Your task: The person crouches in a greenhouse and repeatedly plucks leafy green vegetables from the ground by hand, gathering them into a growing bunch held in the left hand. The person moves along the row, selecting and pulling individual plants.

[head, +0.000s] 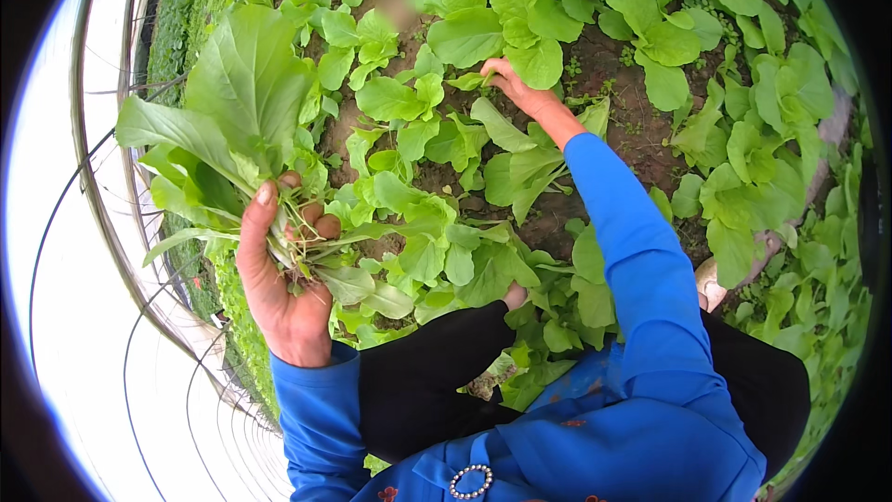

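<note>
My left hand (296,286) is raised at the left, its fingers closed around a bunch of pulled leafy greens (244,94). Broad leaves fan upward from the grip, and thin stems and soil-flecked roots show across the palm. Farther out, my right hand (519,88) reaches down into the bed. Its thumb and finger pinch a small green leaf (468,81), while a larger leaf (536,61) overhangs the knuckles and hides part of them. Just below that hand, loose-looking leafy greens (519,160) lie slanted over the soil.
Rows of leafy greens (418,223) grow around me, with brown soil (631,143) between them. My bent knees in black trousers (432,362) frame the near plants. A foot (709,284) stands at the right. The greenhouse's plastic wall (77,244) and curved ribs run along the left.
</note>
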A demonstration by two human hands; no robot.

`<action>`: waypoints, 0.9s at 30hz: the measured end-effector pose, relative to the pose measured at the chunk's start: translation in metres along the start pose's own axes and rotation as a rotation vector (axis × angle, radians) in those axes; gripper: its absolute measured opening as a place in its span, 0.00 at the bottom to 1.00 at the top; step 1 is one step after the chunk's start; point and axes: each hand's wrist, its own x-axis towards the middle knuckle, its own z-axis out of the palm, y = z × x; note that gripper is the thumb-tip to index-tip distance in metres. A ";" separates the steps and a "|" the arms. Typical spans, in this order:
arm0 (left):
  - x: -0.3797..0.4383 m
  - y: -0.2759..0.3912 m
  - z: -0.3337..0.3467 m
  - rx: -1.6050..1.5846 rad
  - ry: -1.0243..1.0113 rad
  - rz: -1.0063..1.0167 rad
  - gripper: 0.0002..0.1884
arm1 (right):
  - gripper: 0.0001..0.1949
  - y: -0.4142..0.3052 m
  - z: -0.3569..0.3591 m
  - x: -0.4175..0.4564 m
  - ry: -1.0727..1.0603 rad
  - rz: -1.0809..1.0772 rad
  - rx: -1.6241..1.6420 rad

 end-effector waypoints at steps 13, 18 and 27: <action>-0.002 -0.005 0.016 0.097 0.076 0.052 0.09 | 0.17 0.056 -0.101 -0.073 0.253 0.658 -0.179; -0.004 -0.007 0.012 0.048 0.003 0.039 0.10 | 0.18 0.038 -0.085 -0.006 0.146 0.541 -0.189; -0.001 -0.010 0.020 0.019 -0.046 0.025 0.10 | 0.13 0.139 -0.105 0.040 0.348 0.655 0.304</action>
